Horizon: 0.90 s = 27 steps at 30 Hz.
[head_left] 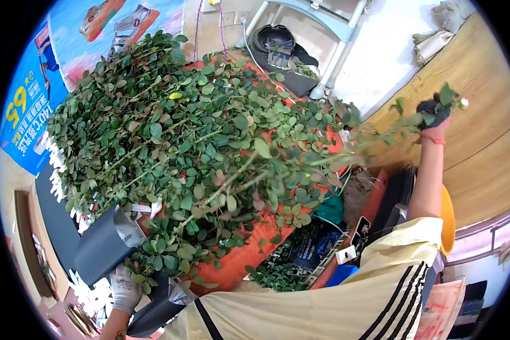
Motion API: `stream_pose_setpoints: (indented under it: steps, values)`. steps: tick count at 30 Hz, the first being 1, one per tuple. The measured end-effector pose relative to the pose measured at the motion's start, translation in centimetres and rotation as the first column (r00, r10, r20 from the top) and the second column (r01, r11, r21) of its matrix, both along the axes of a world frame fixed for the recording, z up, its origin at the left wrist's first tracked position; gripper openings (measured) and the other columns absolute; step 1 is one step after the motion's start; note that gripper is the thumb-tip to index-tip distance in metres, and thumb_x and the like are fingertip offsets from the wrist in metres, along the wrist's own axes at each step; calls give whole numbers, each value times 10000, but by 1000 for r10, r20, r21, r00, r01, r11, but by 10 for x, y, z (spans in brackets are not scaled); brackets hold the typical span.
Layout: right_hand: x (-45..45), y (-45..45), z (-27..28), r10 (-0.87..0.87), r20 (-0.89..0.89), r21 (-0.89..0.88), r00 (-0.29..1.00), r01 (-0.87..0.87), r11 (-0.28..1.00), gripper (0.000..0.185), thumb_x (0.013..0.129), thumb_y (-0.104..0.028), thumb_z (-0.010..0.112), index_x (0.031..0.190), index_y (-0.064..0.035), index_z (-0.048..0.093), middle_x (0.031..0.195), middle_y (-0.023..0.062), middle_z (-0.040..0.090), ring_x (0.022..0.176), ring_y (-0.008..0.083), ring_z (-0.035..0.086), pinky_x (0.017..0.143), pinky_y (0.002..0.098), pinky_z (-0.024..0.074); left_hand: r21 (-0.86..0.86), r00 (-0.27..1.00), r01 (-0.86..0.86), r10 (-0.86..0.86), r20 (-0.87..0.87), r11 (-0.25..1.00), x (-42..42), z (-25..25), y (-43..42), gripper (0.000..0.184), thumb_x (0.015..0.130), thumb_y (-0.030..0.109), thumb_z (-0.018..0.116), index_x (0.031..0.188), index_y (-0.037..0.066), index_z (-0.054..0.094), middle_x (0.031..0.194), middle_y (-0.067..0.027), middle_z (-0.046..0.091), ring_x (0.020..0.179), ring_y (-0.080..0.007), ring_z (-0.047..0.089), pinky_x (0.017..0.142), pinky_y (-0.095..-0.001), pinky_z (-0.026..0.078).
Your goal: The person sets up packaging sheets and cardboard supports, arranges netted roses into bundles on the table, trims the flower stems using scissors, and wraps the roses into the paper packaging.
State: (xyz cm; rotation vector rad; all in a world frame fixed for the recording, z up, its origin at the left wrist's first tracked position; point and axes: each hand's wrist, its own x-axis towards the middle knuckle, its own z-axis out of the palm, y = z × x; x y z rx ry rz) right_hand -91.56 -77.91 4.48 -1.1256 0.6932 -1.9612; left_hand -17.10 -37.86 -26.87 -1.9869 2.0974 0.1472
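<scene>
From the left, clock taken from the view's centre: your left hand (126, 289), pale-gloved, is low at 7 to 8 o'clock. One dark ridged pad (103, 247) lies at its 11, a second dark pad (157, 309) at its 4. Leaves touch or overlap its fingers; cannot tell if they close on anything. Leafy pile (153, 119) spreads from its 12 round to 2, over a red-orange tabletop (238, 258). Across the pile's right part runs the flower stem (328, 159), blurred, long axis roughly 2 to 8; its lower end is lost among other stems. Far right, at 2 o'clock, your right hand (433, 116), dark-gloved, has its fingers clamped on that stem, near the bud (463, 103). Key relation: bud just beyond the fist at its 2, nearly all the length trailing off between 8 and 9, toward your left hand. The right is the nearer hand, holding; the left is well apart from the grip.
</scene>
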Motion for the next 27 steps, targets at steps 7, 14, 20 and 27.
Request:
stream_pose_setpoints:
  steps: [7, 14, 20, 27]
  values:
    - [48, 11, -4, -46, -27, 97, 999, 49, 994, 217, 918, -301, 501, 923, -84, 515, 730, 31, 514, 619, 168, 508, 546, 306, 432, 25, 999, 1, -2, 32, 1000, -4, 8, -1, 602, 707, 295, 593, 1262, 83, 500, 1287, -158, 435, 1213, -321, 368, 989, -510, 278]
    - [218, 98, -13, 718, -100, -64, 689, -725, 686, 245, 914, -358, 469, 952, -122, 520, 740, 13, 498, 588, 149, 467, 553, 308, 411, 48, 999, -18, 16, 45, 999, -10, 10, -3, 590, 724, 290, 581, 1267, 79, 488, 1229, -149, 461, 1173, -309, 392, 922, -480, 331]
    - [205, 121, -15, 901, -236, 28, 365, -924, 381, 170, 918, -338, 435, 939, -177, 483, 855, 25, 463, 661, 182, 431, 561, 330, 359, -37, 999, -34, 36, 32, 999, -14, 12, -2, 456, 750, 287, 583, 1166, 101, 578, 1129, -135, 510, 1147, -303, 417, 945, -496, 311]
    - [75, 120, 102, 364, -249, -110, 897, -400, 910, 176, 905, -230, 445, 995, -78, 454, 909, 49, 402, 799, 175, 394, 694, 301, 354, -89, 1000, -13, 14, 3, 996, -12, 12, -2, 363, 723, 287, 626, 1029, 92, 628, 1103, -118, 502, 1137, -284, 410, 916, -458, 337]
